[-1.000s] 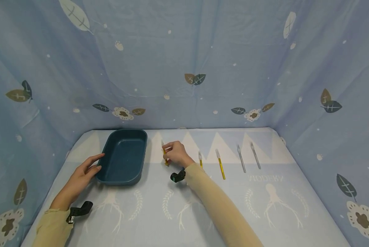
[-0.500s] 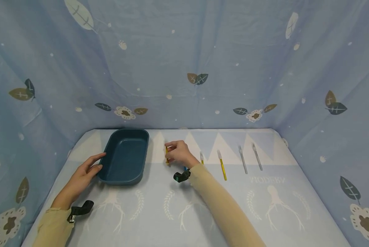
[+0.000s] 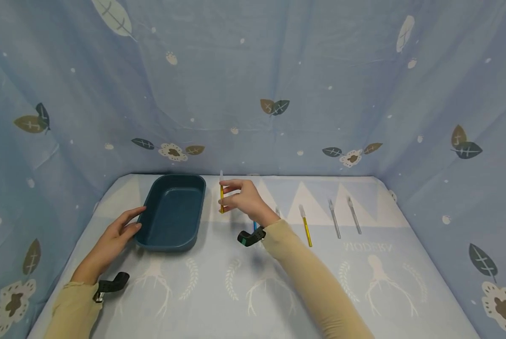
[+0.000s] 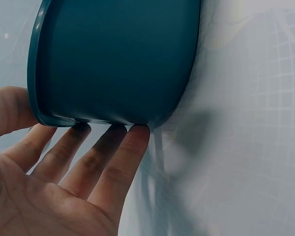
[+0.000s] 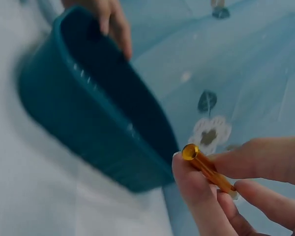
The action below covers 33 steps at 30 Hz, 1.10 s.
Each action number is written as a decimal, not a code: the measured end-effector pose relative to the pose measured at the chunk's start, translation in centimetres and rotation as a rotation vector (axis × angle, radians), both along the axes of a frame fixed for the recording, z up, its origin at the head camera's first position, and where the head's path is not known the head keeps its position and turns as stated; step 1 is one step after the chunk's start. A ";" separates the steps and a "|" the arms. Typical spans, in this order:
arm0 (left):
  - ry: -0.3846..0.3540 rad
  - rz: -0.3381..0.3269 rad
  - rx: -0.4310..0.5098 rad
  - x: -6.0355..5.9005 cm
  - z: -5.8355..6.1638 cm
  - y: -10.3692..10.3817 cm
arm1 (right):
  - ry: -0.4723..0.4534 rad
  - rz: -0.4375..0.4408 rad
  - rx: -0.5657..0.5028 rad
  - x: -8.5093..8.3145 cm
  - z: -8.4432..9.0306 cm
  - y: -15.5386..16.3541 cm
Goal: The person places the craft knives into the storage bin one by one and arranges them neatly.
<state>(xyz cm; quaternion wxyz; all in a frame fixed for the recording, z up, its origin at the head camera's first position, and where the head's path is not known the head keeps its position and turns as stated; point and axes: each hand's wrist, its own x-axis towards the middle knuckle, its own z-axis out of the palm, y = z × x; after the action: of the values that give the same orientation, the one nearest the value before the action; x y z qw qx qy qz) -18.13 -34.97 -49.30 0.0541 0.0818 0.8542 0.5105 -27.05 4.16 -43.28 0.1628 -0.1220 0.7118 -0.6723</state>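
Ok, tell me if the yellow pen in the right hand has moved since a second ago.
Yes. The right hand has lifted the yellow pen off the table; it now stands upright, level with the far end of the blue tray.

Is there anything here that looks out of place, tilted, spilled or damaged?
Nothing stands out. The dark teal plastic tray sits flat with the left hand against its side, the right hand pinches a yellow pen upright, and the other pens lie in a row on the cloth.
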 end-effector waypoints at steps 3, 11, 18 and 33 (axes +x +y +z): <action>0.005 0.001 -0.001 0.0 0.0 0.0 | 0.004 0.017 -0.035 0.0 1.2 -1.2; 0.030 0.003 -0.006 0.4 0.0 0.0 | -0.045 0.031 -0.104 0.0 2.2 -4.4; 0.025 -0.007 0.005 0.1 0.1 0.3 | -0.100 0.028 -0.140 -0.4 2.2 -6.0; -0.005 -0.007 0.004 0.3 0.8 0.6 | -0.170 0.070 -0.111 -0.6 2.1 -11.2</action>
<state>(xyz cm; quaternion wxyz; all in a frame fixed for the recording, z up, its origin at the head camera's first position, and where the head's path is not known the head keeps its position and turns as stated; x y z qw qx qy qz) -17.80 -34.41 -48.54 0.0580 0.0837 0.8529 0.5121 -27.65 -7.02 -41.17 0.2389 -0.0980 0.6524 -0.7125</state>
